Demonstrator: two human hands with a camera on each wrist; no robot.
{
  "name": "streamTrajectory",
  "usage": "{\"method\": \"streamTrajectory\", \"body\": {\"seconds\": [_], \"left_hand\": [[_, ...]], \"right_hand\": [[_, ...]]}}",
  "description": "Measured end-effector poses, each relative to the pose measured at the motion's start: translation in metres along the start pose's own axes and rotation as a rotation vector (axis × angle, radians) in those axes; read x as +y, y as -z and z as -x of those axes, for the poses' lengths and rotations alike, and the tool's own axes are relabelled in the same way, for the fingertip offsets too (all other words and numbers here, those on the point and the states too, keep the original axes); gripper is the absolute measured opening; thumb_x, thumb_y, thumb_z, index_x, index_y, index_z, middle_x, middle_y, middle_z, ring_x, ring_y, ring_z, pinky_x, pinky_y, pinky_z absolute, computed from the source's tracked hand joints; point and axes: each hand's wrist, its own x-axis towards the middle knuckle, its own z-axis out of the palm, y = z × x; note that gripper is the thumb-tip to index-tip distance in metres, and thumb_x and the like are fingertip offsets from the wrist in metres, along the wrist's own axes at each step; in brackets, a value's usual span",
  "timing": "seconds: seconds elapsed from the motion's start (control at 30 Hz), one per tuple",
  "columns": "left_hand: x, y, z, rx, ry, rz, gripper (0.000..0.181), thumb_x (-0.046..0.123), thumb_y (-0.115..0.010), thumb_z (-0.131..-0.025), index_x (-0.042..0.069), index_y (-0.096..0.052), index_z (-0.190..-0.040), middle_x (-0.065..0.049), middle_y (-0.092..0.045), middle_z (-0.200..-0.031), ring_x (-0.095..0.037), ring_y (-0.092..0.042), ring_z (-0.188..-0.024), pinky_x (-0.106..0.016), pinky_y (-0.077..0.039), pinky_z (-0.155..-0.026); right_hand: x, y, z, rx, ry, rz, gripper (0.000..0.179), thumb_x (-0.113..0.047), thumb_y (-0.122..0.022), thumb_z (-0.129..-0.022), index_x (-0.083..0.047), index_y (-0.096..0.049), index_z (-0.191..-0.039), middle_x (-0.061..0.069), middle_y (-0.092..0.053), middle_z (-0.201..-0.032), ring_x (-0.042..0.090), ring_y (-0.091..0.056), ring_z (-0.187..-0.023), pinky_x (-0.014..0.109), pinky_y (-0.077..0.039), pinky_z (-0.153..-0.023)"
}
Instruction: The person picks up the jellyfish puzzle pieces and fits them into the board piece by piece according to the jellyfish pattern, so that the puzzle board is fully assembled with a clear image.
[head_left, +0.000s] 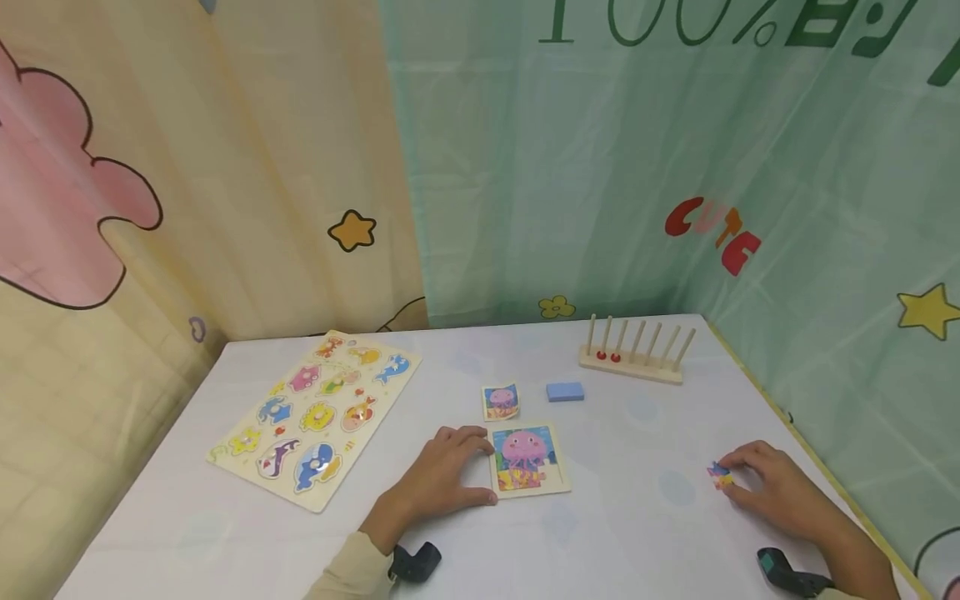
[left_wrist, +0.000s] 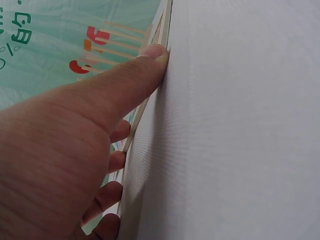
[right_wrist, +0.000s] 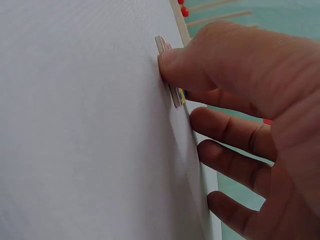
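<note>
A square jigsaw puzzle tray [head_left: 557,481] lies on the table, its picture a pink jellyfish, with a bare gap at its lower right. My left hand [head_left: 442,473] is at its left side, the thumb and index fingertips touching the edge. The left wrist view shows the thumb [left_wrist: 145,65] stretched along the tray's side. Far to the right, my right hand [head_left: 776,487] pinches a small colourful puzzle piece [head_left: 719,476] between thumb and index finger. Seen from the right wrist, the piece [right_wrist: 178,96] is edge-on close over the tabletop, partly hidden by the thumb.
Behind the tray lie a small jellyfish picture card [head_left: 500,402] and a blue block [head_left: 565,392]. A wooden peg rack [head_left: 645,369] with red beads stands at the back right. A large animal puzzle board [head_left: 318,450] lies on the left. Curtains rise behind the table.
</note>
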Motion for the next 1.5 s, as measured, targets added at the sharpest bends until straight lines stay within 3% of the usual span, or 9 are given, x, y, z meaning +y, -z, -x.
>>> {"method": "streamTrajectory", "body": {"seconds": [0.27,0.47,0.6,0.77,0.9,1.03,1.3,1.5], "left_hand": [[-0.001,0.0,0.001,-0.001,0.003,0.003,0.062,0.061,-0.076,-0.081,0.025,-0.062,-0.129,0.002,-0.048,-0.149,-0.022,-0.044,-0.125,-0.047,-0.039,-0.102],[0.0,0.001,0.0,-0.001,0.003,0.014,0.061,0.06,-0.077,-0.081,0.025,-0.062,-0.129,0.002,-0.048,-0.15,-0.022,-0.043,-0.126,-0.048,-0.039,-0.103],[0.002,0.001,0.0,-0.001,0.003,0.017,0.06,0.059,-0.077,-0.081,0.025,-0.062,-0.128,0.002,-0.048,-0.15,-0.022,-0.043,-0.127,-0.048,-0.039,-0.102],[0.001,-0.002,-0.001,0.003,-0.005,0.016,0.06,0.059,-0.078,-0.081,0.025,-0.062,-0.128,0.002,-0.048,-0.15,-0.022,-0.043,-0.125,-0.048,-0.039,-0.1],[0.003,-0.001,-0.002,-0.004,0.004,0.024,0.06,0.058,-0.078,-0.081,0.025,-0.062,-0.128,0.002,-0.047,-0.15,-0.022,-0.042,-0.126,-0.048,-0.038,-0.101],[0.006,0.001,-0.003,-0.017,0.007,0.038,0.061,0.057,-0.078,-0.081,0.024,-0.062,-0.129,0.002,-0.047,-0.151,-0.023,-0.042,-0.126,-0.049,-0.037,-0.101],[0.006,0.004,-0.004,-0.028,0.024,0.025,0.061,0.057,-0.079,-0.081,0.024,-0.062,-0.129,0.002,-0.046,-0.151,-0.024,-0.041,-0.127,-0.049,-0.038,-0.101],[0.005,0.004,-0.002,-0.033,0.039,0.042,0.06,0.057,-0.079,-0.081,0.024,-0.062,-0.129,0.001,-0.046,-0.151,-0.025,-0.041,-0.128,-0.051,-0.037,-0.102]], "right_hand": [[-0.005,-0.008,-0.004,0.04,-0.029,-0.058,0.036,-0.008,-0.092,-0.068,-0.02,-0.069,-0.094,-0.008,-0.062,-0.096,0.006,-0.053,-0.091,0.017,-0.037,-0.077],[-0.028,-0.026,-0.037,0.049,0.137,-0.268,0.039,0.002,-0.089,-0.07,-0.014,-0.066,-0.098,-0.007,-0.061,-0.097,0.008,-0.057,-0.09,0.011,-0.041,-0.082],[-0.058,-0.043,-0.069,-0.022,0.223,-0.313,0.036,0.0,-0.088,-0.073,-0.014,-0.066,-0.099,-0.007,-0.061,-0.1,0.012,-0.058,-0.09,0.02,-0.047,-0.08],[-0.1,-0.067,-0.101,-0.202,0.239,-0.365,0.026,-0.011,-0.084,-0.082,-0.014,-0.067,-0.102,-0.008,-0.059,-0.102,0.012,-0.059,-0.096,0.032,-0.052,-0.085],[-0.129,-0.082,-0.118,-0.322,0.255,-0.356,0.023,-0.023,-0.083,-0.086,-0.015,-0.068,-0.101,-0.011,-0.059,-0.1,0.007,-0.058,-0.094,0.032,-0.051,-0.085],[-0.14,-0.086,-0.12,-0.368,0.264,-0.304,0.024,-0.03,-0.084,-0.083,-0.02,-0.068,-0.097,-0.014,-0.057,-0.098,0.006,-0.054,-0.091,0.033,-0.05,-0.083],[-0.141,-0.091,-0.117,-0.337,0.278,-0.257,0.028,-0.032,-0.086,-0.081,-0.023,-0.065,-0.097,-0.016,-0.056,-0.099,0.006,-0.052,-0.094,0.035,-0.048,-0.084],[-0.143,-0.091,-0.119,-0.373,0.254,-0.276,0.025,-0.033,-0.081,-0.087,-0.025,-0.07,-0.108,-0.015,-0.056,-0.105,0.009,-0.052,-0.098,0.038,-0.046,-0.085]]}}
